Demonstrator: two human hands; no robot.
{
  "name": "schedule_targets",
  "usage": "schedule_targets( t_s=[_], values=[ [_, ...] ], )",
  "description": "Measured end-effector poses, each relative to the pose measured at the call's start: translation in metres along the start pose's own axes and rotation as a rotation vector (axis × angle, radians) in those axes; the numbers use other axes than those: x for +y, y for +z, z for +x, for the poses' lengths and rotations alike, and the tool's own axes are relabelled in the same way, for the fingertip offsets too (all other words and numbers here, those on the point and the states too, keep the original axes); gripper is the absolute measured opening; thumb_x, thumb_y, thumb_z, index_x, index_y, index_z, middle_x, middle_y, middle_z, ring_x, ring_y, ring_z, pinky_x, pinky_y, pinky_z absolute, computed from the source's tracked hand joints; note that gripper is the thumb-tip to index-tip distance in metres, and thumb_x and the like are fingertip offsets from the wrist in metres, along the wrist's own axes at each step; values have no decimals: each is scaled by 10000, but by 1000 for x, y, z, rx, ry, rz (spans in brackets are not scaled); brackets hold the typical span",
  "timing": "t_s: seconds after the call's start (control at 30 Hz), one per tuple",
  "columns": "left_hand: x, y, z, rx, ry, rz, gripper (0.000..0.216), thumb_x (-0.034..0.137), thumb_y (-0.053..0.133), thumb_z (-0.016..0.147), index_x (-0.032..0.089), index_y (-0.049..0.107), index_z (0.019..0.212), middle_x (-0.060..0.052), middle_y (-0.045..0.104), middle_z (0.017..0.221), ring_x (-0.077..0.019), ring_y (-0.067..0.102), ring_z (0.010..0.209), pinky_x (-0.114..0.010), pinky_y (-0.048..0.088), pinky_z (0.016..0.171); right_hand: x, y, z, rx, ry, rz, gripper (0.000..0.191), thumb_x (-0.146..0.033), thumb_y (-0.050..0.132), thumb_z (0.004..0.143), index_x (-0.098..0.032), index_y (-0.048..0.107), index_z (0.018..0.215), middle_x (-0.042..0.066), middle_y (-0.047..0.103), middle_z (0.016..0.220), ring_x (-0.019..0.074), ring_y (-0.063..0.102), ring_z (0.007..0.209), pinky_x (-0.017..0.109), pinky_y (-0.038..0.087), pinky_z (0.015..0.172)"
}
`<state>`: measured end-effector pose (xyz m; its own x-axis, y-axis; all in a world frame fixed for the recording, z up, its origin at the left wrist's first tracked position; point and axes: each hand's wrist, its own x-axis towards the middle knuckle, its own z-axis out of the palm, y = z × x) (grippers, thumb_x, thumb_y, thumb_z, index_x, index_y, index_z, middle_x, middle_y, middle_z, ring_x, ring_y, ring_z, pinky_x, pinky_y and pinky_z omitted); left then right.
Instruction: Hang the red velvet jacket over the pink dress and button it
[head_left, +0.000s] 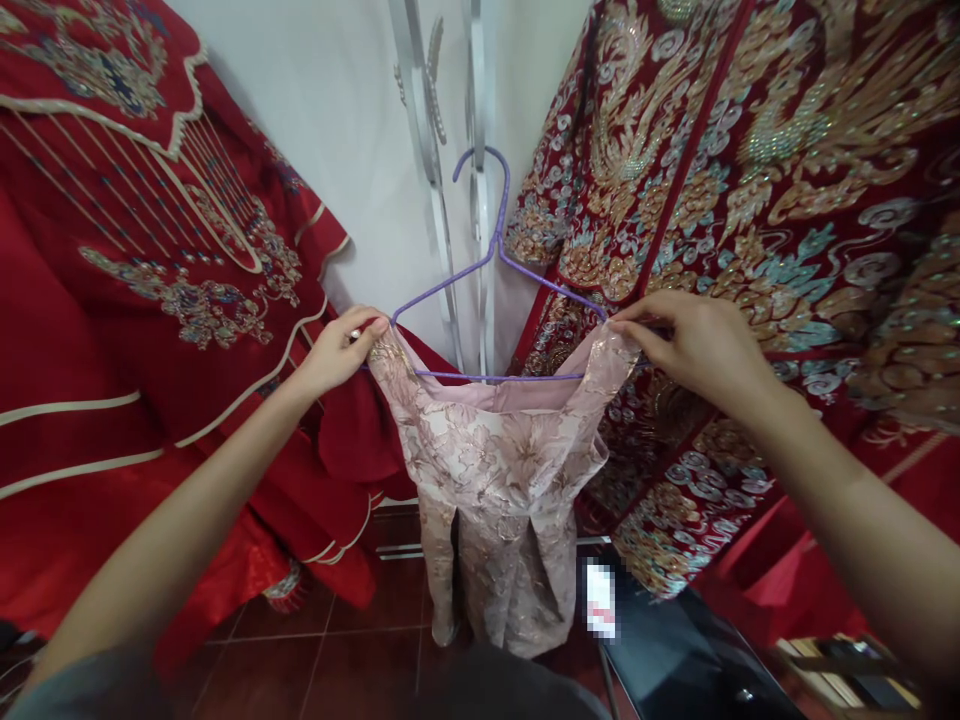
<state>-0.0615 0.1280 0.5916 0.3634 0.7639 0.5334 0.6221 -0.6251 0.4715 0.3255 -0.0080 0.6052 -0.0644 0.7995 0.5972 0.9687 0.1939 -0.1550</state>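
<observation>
A pale pink dress with a floral brocade pattern hangs on a purple hanger, in the middle of the head view. The hanger's hook is up at a white metal rack; whether it bears on the rack is hard to make out. My left hand pinches the dress's left shoulder strap at that end of the hanger. On the other side, my right hand pinches the right strap between thumb and fingers. The hanger's lower bar crosses the open neckline.
A red embroidered garment with cream trim hangs at the left. At the right hangs a dark red garment with dense gold and silver embroidery. Below it is a black glossy surface. Dark red tiles cover the floor.
</observation>
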Motion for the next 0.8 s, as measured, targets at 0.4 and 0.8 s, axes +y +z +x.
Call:
schedule_targets(
  t_s=[0.4, 0.8],
  values=[
    [-22, -3, -18, 322, -99, 9, 332, 481, 468, 897, 200, 645, 922, -37, 663, 931, -188, 590, 912, -264, 450, 839, 7, 3, -1, 64, 58, -133, 252, -336, 545, 887, -173, 731, 941, 92, 739, 971, 249, 665, 826, 323, 437, 727],
    [-21, -28, -19, 27, 24, 236, 276, 445, 418, 909, 194, 530, 933, -67, 629, 886, -205, 590, 823, -286, 455, 780, 17, 4, 1, 50, 56, -126, 272, -348, 534, 889, -166, 727, 942, 120, 734, 981, 256, 656, 851, 331, 434, 769]
  ],
)
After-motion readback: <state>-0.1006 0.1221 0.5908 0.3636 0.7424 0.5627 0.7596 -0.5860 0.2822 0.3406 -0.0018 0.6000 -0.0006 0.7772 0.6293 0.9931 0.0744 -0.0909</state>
